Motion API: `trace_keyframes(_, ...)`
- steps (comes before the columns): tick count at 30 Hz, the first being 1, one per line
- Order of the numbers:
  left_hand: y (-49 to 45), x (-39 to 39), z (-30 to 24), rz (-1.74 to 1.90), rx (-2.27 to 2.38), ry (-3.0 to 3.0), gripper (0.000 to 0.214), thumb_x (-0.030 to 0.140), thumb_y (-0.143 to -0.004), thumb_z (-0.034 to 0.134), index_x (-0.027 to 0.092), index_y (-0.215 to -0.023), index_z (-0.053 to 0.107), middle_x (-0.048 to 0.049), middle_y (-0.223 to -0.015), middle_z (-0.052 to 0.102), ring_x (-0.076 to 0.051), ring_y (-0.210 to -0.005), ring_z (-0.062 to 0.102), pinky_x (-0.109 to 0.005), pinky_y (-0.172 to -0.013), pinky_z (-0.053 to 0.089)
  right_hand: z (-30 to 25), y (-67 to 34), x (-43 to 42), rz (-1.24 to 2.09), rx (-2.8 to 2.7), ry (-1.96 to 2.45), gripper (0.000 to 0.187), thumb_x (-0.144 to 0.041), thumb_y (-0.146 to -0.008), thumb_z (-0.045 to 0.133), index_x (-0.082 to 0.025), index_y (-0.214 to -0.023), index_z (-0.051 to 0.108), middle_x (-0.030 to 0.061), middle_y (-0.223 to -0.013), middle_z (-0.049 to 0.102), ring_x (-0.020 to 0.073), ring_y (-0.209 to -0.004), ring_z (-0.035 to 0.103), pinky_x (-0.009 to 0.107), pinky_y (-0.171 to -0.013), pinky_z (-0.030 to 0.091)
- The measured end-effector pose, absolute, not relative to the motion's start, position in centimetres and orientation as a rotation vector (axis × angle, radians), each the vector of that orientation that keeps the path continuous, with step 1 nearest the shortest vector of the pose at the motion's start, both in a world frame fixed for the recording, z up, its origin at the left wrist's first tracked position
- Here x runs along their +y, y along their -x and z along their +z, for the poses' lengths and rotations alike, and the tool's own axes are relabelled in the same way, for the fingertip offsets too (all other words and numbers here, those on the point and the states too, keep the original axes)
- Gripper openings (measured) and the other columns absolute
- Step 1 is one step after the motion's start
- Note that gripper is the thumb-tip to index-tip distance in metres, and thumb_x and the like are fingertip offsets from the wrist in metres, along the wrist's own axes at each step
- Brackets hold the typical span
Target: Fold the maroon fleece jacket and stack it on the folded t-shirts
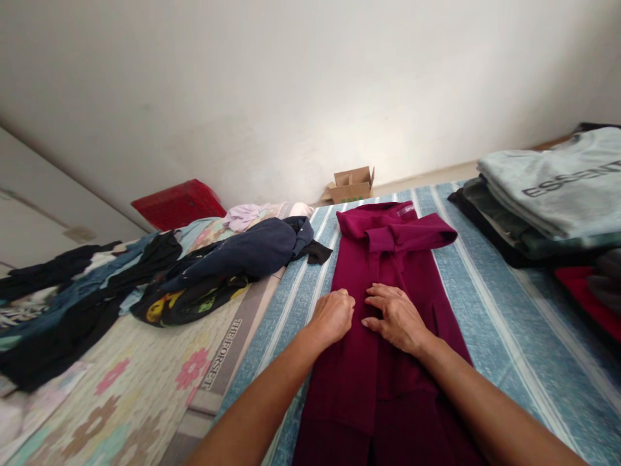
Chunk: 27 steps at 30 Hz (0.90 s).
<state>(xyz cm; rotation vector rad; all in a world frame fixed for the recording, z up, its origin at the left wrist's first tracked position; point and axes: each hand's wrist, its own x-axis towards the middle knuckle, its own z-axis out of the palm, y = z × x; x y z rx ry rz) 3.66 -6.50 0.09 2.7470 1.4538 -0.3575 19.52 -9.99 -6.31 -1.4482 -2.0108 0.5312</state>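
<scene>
- A maroon top lies flat on a blue striped bedsheet, running away from the person along the middle of the view, its lower end passing out of the bottom of the frame.
- One sleeve is folded across the top's upper end, just below the collar, where a small label shows.
- The left hand rests at the top's middle, its fingers curled down against the cloth; whether they pinch it, I cannot tell.
- The right hand lies just beside the left, palm down, its fingers spread and released, pressing flat on the maroon cloth.
- To the right, on the sheet, sits a stack of folded clothes, a pale grey shirt with dark lettering on top.
- Near the right edge, a red cloth lies partly under dark items.
- Left of the sheet, a navy garment and a heap of dark clothes lie on a floral mat, with a lilac cloth beyond them.
- Past the sheet's far end, a cardboard box stands against the wall, and a red crate sits further left.
</scene>
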Motion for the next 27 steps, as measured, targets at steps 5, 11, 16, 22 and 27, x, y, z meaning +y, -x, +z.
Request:
trace_keyframes(5, -4.1, -6.5, 0.0, -0.437, 1.369, -2.871, 0.025, 0.015, -0.084, 0.043, 0.013, -0.085, 0.068, -0.0127, -0.084, 0.063, -0.025, -0.082, 0.063, -0.034, -0.071, 0.048, -6.1, -19.6, -10.1, 0.521, -2.025, 1.454, 0.039, -0.038, -0.074, 0.066, -0.016, -0.107, 0.067, 0.0117, -0.128, 0.055, 0.0256, -0.126, 0.042, 0.039, -0.104, 0.030)
trace_keyframes(11, -5.5, -7.0, 0.2, -0.576, 1.220, -2.971, 0.025, 0.013, -0.084, 0.045, 0.007, -0.095, 0.067, -0.0185, -0.085, 0.064, -0.031, -0.086, 0.063, -0.039, -0.069, 0.050, -5.7, -19.6, -10.2, 0.529, -2.032, 1.452, 0.039, -0.035, -0.074, 0.065, -0.016, -0.108, 0.066, 0.0117, -0.128, 0.055, 0.0247, -0.125, 0.042, 0.038, -0.103, 0.030)
trace_keyframes(16, -5.8, -6.9, 0.0, -0.596, 1.138, -3.027, 0.025, 0.013, -0.083, 0.047, 0.006, -0.097, 0.066, -0.0194, -0.087, 0.065, -0.031, -0.085, 0.063, -0.039, -0.070, 0.049, -5.9, -19.6, -10.1, 0.542, -2.022, 1.441, 0.037, -0.030, -0.073, 0.065, -0.016, -0.106, 0.067, 0.0116, -0.128, 0.055, 0.0248, -0.125, 0.042, 0.038, -0.104, 0.029)
trace_keyframes(22, -4.0, -6.1, 0.2, -0.453, 1.269, -2.943, 0.021, 0.016, -0.079, 0.046, 0.011, -0.086, 0.065, -0.0145, -0.086, 0.065, -0.026, -0.079, 0.063, -0.035, -0.070, 0.047, -6.1, -19.5, -10.1, 0.510, -2.015, 1.451, 0.037, -0.035, -0.073, 0.067, -0.015, -0.103, 0.068, 0.0126, -0.127, 0.056, 0.0265, -0.125, 0.043, 0.040, -0.103, 0.030)
trace_keyframes(27, -1.6, -6.3, 1.4, -0.124, 1.463, -2.691, 0.019, 0.012, -0.075, 0.042, 0.016, -0.067, 0.058, -0.0030, -0.071, 0.060, -0.014, -0.066, 0.055, -0.024, -0.064, 0.040, -6.2, -19.5, -10.2, 0.495, -2.019, 1.456, 0.039, -0.038, -0.074, 0.066, -0.015, -0.106, 0.067, 0.0128, -0.127, 0.056, 0.0254, -0.124, 0.043, 0.039, -0.102, 0.032)
